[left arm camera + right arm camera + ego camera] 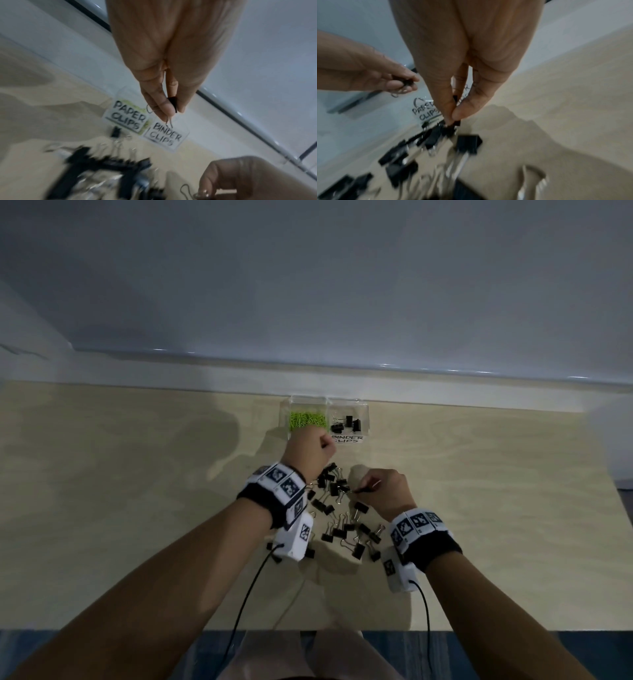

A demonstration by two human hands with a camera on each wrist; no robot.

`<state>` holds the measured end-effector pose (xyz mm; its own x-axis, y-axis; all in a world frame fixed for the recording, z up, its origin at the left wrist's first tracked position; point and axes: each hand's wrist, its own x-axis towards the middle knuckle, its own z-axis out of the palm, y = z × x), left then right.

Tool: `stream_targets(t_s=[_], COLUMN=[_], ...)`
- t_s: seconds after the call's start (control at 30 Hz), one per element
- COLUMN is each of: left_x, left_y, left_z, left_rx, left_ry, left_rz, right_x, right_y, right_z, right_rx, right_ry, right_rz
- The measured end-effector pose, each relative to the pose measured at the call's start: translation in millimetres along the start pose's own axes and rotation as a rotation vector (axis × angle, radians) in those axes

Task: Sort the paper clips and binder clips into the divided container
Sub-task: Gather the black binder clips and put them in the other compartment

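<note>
A clear divided container [366,412] stands at the table's far edge, with green paper clips [307,419] in its left half and a few black binder clips [347,422] in its right half. Its labels read PAPER CLIPS [127,116] and BINDER CLIPS [163,135]. My left hand [313,450] hovers just in front of the container and pinches a black binder clip [172,102]. My right hand [380,487] is low over a pile of black binder clips [342,515] and pinches one binder clip [454,123] at the pile's far edge.
The light wooden table [137,491] ends at a pale wall ledge [205,371] right behind the container. Cables [246,594] run from both wrist cameras toward the near table edge. Loose binder clips lie between my two forearms.
</note>
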<state>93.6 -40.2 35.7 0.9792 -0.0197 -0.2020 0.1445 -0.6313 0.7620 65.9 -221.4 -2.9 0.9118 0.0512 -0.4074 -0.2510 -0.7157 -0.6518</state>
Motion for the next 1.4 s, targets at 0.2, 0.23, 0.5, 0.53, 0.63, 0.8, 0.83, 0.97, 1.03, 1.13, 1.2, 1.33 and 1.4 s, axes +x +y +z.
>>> stream_targets(t_s=[0.2, 0.23, 0.5, 0.53, 0.63, 0.8, 0.83, 0.97, 1.03, 1.13, 1.2, 1.33, 1.4], left_x=[58, 65, 32, 20, -14, -42, -43, -40, -39, -41, -43, -48, -52], left_y=[37, 38, 7, -2, -36, -66, -68, -72, -74, -78, -82, -84, -81], left_z=[3, 5, -17, -20, -21, -6, -3, 4, 3, 0, -1, -4, -7], left_rx=[-0.104, -0.09, -0.026, 0.003, 0.138, 0.37, 0.405, 0.469, 0.494, 0.494, 0.491, 0.365, 0.259], left_ry=[0.091, 0.088, 0.075, 0.044, -0.102, -0.259, -0.252, -0.247, -0.248, -0.241, -0.24, -0.194, -0.137], left_rz=[-0.041, -0.058, 0.059, 0.077, 0.06, 0.102, 0.119, 0.146, 0.155, 0.16, 0.151, 0.069, 0.058], right_x=[20, 27, 58, 51, 23, -16, -18, -18, -16, -18, -22, -30, -34], right_y=[-29, -38, -73, -69, -42, 2, 7, 18, 23, 27, 19, -11, -18], right_z=[-46, -51, -44, -40, -24, 0, 3, 5, 2, -4, -2, 23, 32], right_rx=[0.19, 0.193, -0.006, -0.051, -0.235, -0.538, -0.578, -0.639, -0.649, -0.559, -0.475, -0.467, -0.528], right_ry=[0.169, 0.202, 0.218, 0.184, -0.007, -0.308, -0.317, -0.306, -0.277, -0.158, -0.091, -0.049, -0.057], right_rz=[-0.056, -0.078, -0.195, -0.205, -0.225, -0.286, -0.326, -0.428, -0.417, -0.377, -0.37, -0.333, -0.191])
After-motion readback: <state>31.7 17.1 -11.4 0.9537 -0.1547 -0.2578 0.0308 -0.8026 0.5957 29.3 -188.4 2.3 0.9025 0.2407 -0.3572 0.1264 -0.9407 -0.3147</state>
